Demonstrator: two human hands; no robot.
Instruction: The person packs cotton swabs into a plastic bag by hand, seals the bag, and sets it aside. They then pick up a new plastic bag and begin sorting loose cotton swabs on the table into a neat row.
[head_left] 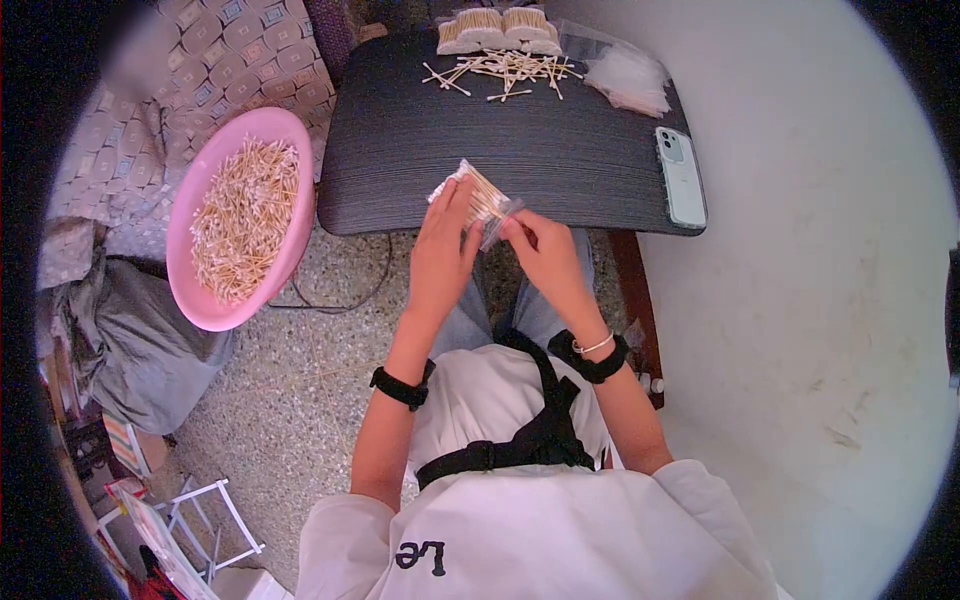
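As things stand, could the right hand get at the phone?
Probably yes. The phone lies at the right edge of the table, with nothing visible between it and the right hand. That hand is pinching the bag of swabs, though, so it would likely have to let go first.

Soft indoor light, faint shadows, grainy dark corners, curved wide-angle edges

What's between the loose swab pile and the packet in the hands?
Head view: just bare dark tabletop between the loose swab pile and the packet.
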